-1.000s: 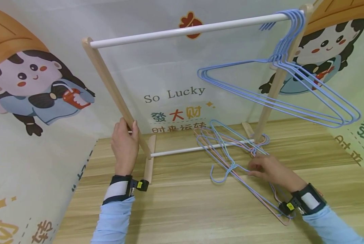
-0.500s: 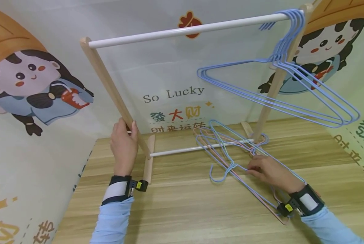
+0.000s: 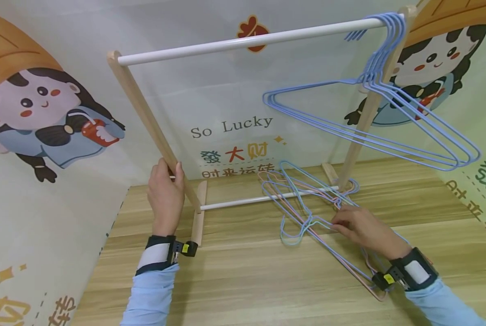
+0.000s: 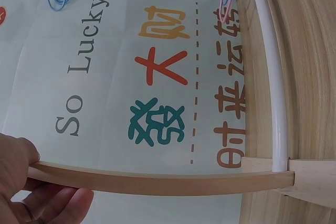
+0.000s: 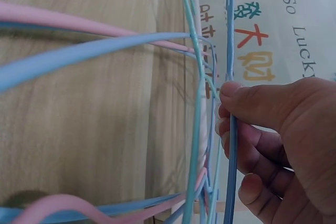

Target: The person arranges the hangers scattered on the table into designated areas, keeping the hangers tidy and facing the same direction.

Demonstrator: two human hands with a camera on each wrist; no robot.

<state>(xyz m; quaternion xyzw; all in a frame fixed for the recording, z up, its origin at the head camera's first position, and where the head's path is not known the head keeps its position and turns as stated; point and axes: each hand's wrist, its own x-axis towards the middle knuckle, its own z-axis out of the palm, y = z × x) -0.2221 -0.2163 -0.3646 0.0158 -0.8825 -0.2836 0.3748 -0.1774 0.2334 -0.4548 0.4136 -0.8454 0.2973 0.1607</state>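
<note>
Wooden post [image 3: 146, 113], partly hidden by gripping left fingers [image 4: 76, 205]; right fingers [image 5: 252, 187] pinch blue hanger [image 5: 230, 30].

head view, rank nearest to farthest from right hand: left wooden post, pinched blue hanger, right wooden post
From the right hand:
1. pinched blue hanger: in its fingers
2. right wooden post: just beyond, rising behind it
3. left wooden post: far off to the left

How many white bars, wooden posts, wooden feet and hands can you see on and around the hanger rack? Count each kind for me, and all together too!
White bars: 2
Wooden posts: 2
Wooden feet: 2
Hands: 2
Total: 8
</note>
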